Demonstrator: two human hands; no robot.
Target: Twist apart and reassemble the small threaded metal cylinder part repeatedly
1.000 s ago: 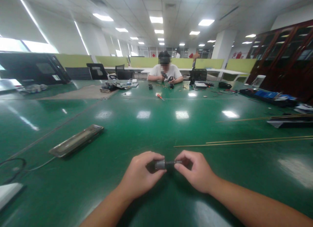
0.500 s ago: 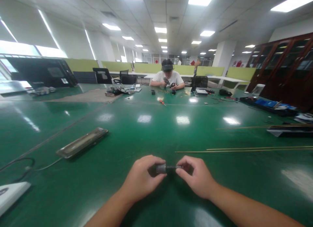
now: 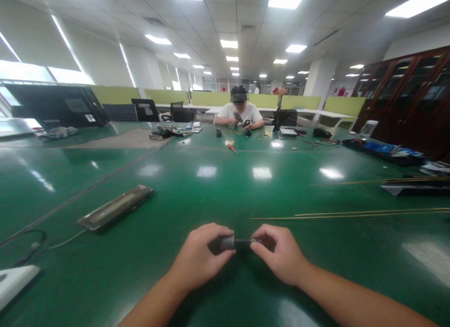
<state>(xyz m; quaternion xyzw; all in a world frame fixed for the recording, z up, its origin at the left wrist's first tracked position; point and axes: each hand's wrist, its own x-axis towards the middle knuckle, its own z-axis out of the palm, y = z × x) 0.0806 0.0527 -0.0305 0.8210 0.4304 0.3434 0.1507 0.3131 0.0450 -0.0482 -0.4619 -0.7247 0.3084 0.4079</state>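
Note:
My left hand is closed around a short grey cylinder, pinched between thumb and fingers. A thin dark rod reaches from the cylinder's right end to my right hand, whose thumb and forefinger pinch its far end. Cylinder and rod lie level in one line, just above the green table. Whether the two are fixed to each other I cannot tell. Fingers hide parts of both pieces.
Long thin brass-coloured rods lie on the right. To the left are a flat rectangular case with a cable and a white block. An orange screwdriver lies farther off. A person sits across the table.
The view has shifted slightly. My left hand and the cylinder are a little farther left, and slightly more of the rod shows between the hands.

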